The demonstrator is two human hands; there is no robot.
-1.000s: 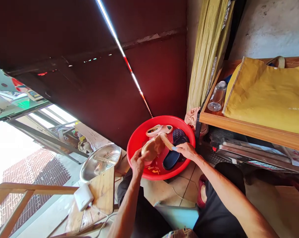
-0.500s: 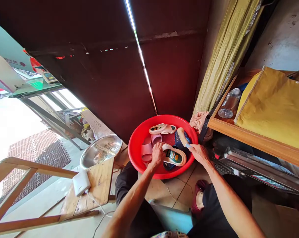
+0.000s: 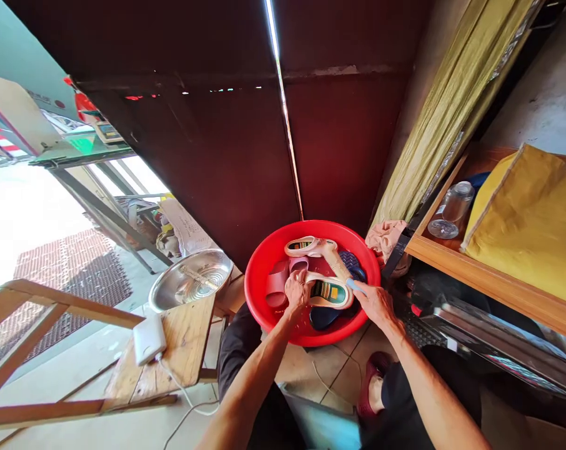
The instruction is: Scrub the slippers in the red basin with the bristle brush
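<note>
A red plastic basin (image 3: 311, 226) sits on the floor in front of me, holding wet slippers. My left hand (image 3: 297, 290) grips a pale slipper (image 3: 327, 294) with a striped insole, which faces up. My right hand (image 3: 374, 304) holds a wooden brush (image 3: 337, 262) with a blue-tipped handle, and its head rests against that slipper. A pink slide (image 3: 277, 284) lies beside my left hand. Another pale slipper (image 3: 306, 247) sits at the far rim. Dark blue slippers (image 3: 353, 265) lie partly hidden underneath.
A steel bowl (image 3: 192, 280) stands left of the basin, near a wooden board (image 3: 180, 347) with a white charger (image 3: 148, 339). A pink cloth (image 3: 388, 240) lies at the right rim. A wooden shelf (image 3: 470, 262) holds a glass jar (image 3: 456, 209) and yellow bag (image 3: 531, 225).
The pale slipper has been turned from sole-up to insole-up in my left hand. The brush has shifted from its underside onto its upper side, and the view has swung slightly.
</note>
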